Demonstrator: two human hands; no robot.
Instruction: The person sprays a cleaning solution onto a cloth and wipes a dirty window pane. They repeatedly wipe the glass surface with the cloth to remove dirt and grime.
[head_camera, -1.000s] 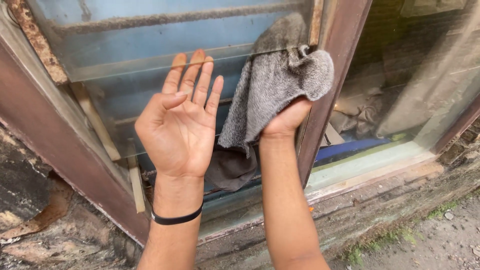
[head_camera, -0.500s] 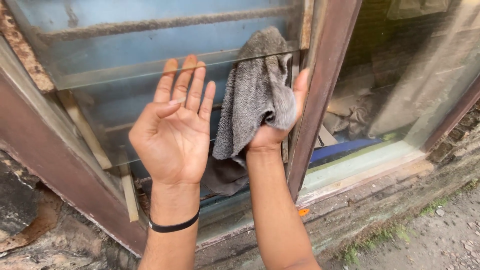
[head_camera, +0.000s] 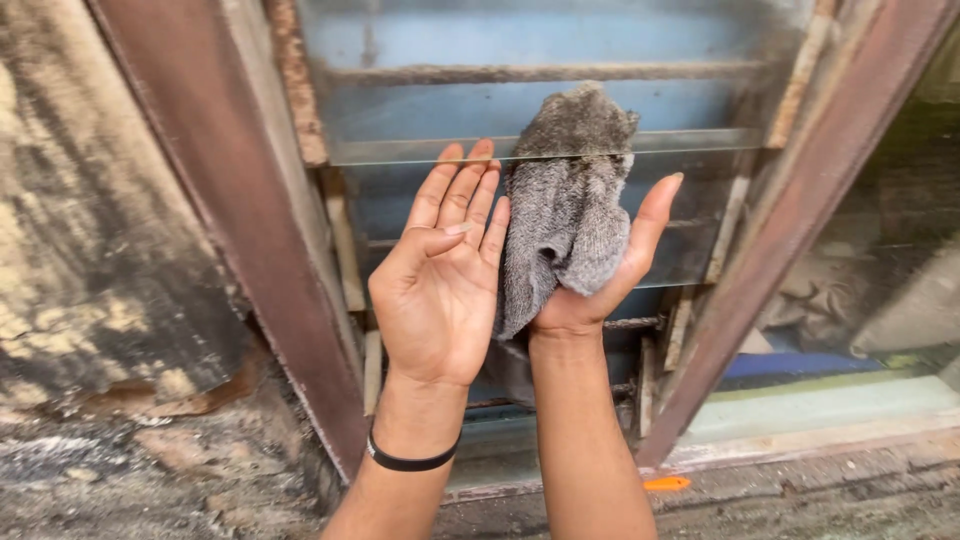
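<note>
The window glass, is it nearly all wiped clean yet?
Not yet, it seems. The right hand presses a grey cloth against the middle glass slat, and the left hand is held open in front of the glass. The slats look hazy and streaked, so no part looks finished. The rusty frame and the dusty sill look untouched.

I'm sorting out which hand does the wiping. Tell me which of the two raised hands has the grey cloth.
The right hand holds the grey cloth against the glass slat. The left hand is bare-palmed, fingers together, with a black band on its wrist.
</note>
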